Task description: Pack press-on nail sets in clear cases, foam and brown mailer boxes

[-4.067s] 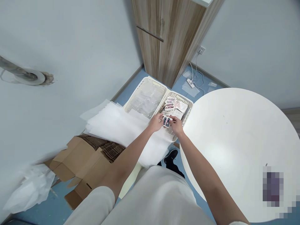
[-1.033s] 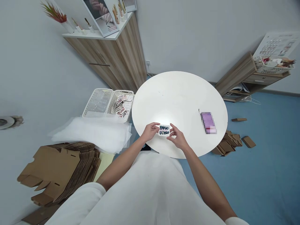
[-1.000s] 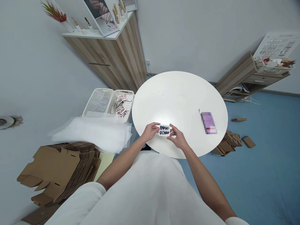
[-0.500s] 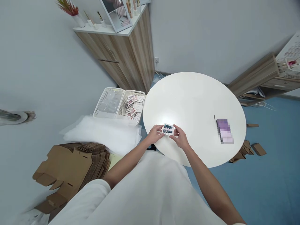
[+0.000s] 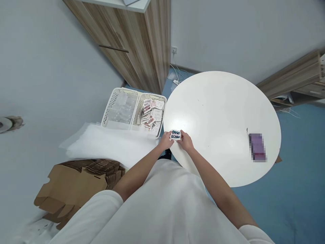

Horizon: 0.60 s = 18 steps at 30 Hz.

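Between my two hands is a small white card of press-on nails [image 5: 175, 135], with two rows of dark, glossy nails facing up. My left hand [image 5: 166, 140] pinches its left edge, fingertips at the upper corner and thumb below. My right hand [image 5: 186, 140] grips the right edge in the same way. The card is above the near left rim of the round white table [image 5: 223, 101]. Left of the table, a white basket [image 5: 164, 112] holds a heap of similar nail cards [image 5: 152, 113], some with red or pink nails.
Another white basket [image 5: 104, 113] contains clear plastic packaging [image 5: 122, 106]. White translucent sheets [image 5: 109, 144] lie in front of the baskets, with flattened cardboard boxes [image 5: 76, 183] below. A pixelated purple object [image 5: 258, 147] lies on the table's right. A wooden cabinet [image 5: 137, 44] stands behind.
The view has turned left and downward, so the table sits farther right in the picture. Both hands still hold the nail card, now nearer the table's left rim.
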Motion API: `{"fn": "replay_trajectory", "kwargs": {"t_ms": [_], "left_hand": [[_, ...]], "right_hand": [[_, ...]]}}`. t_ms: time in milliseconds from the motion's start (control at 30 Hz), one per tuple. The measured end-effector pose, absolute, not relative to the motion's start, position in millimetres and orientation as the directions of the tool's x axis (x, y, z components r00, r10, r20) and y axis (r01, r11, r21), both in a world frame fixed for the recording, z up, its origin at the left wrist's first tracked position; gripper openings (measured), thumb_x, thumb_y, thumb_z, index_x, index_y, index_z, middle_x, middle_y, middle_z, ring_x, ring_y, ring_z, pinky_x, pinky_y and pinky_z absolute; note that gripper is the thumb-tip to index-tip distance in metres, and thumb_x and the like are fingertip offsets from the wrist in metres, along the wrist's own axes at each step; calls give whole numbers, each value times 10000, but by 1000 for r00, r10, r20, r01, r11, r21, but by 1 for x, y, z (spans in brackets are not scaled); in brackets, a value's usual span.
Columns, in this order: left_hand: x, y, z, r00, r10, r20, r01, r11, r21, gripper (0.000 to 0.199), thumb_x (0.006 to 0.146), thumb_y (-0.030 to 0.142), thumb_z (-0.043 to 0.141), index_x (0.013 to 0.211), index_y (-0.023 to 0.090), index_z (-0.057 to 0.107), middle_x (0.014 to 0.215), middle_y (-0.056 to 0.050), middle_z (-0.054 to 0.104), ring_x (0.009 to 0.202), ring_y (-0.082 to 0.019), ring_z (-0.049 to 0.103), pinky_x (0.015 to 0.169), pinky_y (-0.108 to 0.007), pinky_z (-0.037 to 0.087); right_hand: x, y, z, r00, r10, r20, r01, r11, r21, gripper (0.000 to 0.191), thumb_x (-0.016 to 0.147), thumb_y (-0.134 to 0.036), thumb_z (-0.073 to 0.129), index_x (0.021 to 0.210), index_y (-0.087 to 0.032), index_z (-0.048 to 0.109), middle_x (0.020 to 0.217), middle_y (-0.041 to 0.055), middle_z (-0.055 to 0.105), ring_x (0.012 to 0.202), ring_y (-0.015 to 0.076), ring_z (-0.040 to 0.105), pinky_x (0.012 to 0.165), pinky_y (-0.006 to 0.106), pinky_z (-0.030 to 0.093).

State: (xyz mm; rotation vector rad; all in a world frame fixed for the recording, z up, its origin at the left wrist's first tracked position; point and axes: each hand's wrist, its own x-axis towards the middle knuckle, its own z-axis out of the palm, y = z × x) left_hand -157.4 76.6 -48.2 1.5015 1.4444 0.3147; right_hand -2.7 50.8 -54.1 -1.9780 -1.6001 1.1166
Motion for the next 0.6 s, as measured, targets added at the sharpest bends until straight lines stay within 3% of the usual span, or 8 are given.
{"fn": "replay_trajectory", "kwargs": {"t_ms": [200,400,600], "left_hand": [[-159,75,-54,257,859,-444,594,222,774,591,672,153,547,1242,160,389,1116,-109,430,927,-188,515,837,-315,409],[-159,63,-53,238,866,-440,502,278,819,632,662,114,539,1265,182,361,1184,-112,423,1057,-218,476,904,-349,389],[-157,73,-52,219,877,-428,453,297,841,652,653,86,526,1276,167,351,1244,-122,430,1131,-236,437,956,-376,352]], "right_hand": [[-11,46,-55,121,917,-381,640,-366,-676,648,679,-241,571,1285,-247,344,935,65,503,817,211,505,681,335,432],[-18,28,-53,222,891,-396,389,-454,-802,664,680,-284,566,1291,-220,314,1075,69,503,840,165,518,782,353,458],[-22,38,-51,254,850,-462,204,-514,-833,661,659,-262,579,1272,-221,335,1160,84,502,967,168,524,847,350,447]]}}
